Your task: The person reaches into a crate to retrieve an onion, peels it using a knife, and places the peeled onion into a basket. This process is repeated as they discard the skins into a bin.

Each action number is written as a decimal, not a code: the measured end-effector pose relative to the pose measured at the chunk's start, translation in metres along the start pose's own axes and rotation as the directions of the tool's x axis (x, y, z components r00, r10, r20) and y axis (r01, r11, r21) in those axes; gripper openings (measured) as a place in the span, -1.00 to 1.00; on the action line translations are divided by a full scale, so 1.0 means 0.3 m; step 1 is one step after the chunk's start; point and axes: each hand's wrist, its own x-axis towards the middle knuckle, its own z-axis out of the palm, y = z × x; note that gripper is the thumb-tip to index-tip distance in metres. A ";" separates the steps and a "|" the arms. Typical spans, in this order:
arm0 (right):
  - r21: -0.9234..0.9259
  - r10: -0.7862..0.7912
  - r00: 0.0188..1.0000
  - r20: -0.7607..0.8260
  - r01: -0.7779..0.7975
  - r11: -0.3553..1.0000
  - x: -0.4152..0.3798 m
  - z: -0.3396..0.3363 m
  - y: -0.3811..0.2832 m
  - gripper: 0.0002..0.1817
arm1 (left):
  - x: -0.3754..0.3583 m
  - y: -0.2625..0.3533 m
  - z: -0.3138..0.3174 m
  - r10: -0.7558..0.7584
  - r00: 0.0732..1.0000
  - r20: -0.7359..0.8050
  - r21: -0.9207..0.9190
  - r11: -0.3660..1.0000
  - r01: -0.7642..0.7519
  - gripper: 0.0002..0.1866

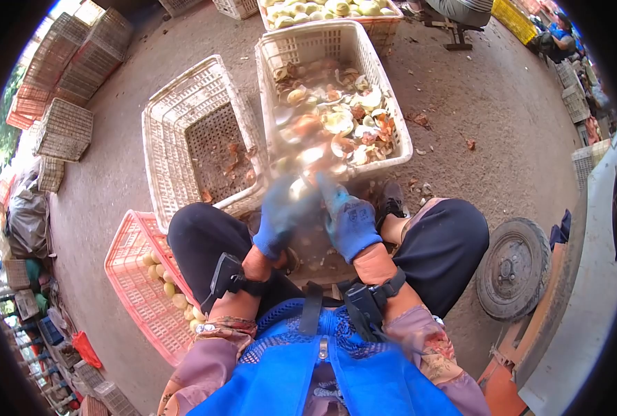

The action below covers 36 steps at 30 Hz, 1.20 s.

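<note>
Both my hands wear blue gloves and are close together at the near end of a white plastic crate (397, 142). Motion blurs my left hand (278, 216), which is closed around a pale, round onion (298, 188). Right beside it, my right hand (352, 218) is closed with its thumb toward the onion; what it grips, if anything, is hidden. Loose onion skins and pale layers (339, 123) fill the crate, some smeared by motion. To the left, a second white crate (166, 142) holds a few brown skin scraps on its bottom.
A pink crate (138, 277) with pale onions (173, 288) stands by my left knee. Behind the peelings is another crate of pale onions (329, 10). A wheel (514, 269) and a metal panel (578, 277) are on the right. Stacked crates (80, 55) line the left; a person (561, 38) sits far right.
</note>
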 end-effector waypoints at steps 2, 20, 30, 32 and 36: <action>-0.033 0.004 1.000 -0.007 -0.005 0.999 0.005 0.000 0.002 -0.26 | -0.012 0.023 0.006 -0.054 0.999 -0.005 -0.068 0.996 0.054 -0.65; -0.083 0.052 0.981 0.188 -0.037 0.996 0.026 -0.001 0.030 -0.32 | 0.003 0.021 -0.009 -0.139 0.989 0.043 -0.258 0.955 0.145 -0.71; 0.480 0.212 0.971 0.114 -0.240 0.844 0.073 0.150 0.120 -0.58 | 0.018 -0.024 0.025 0.045 0.998 -0.033 -0.051 0.998 -0.046 -0.57; 0.522 0.332 0.919 0.211 -0.393 0.757 0.086 0.052 0.092 -0.61 | -0.001 0.010 0.043 0.086 0.996 -0.006 -0.344 0.935 -0.083 -0.52; 0.896 0.341 0.891 0.299 -0.385 0.222 0.057 -0.016 0.058 -0.68 | 0.000 0.002 0.037 0.087 0.996 0.031 -0.411 0.909 -0.067 -0.49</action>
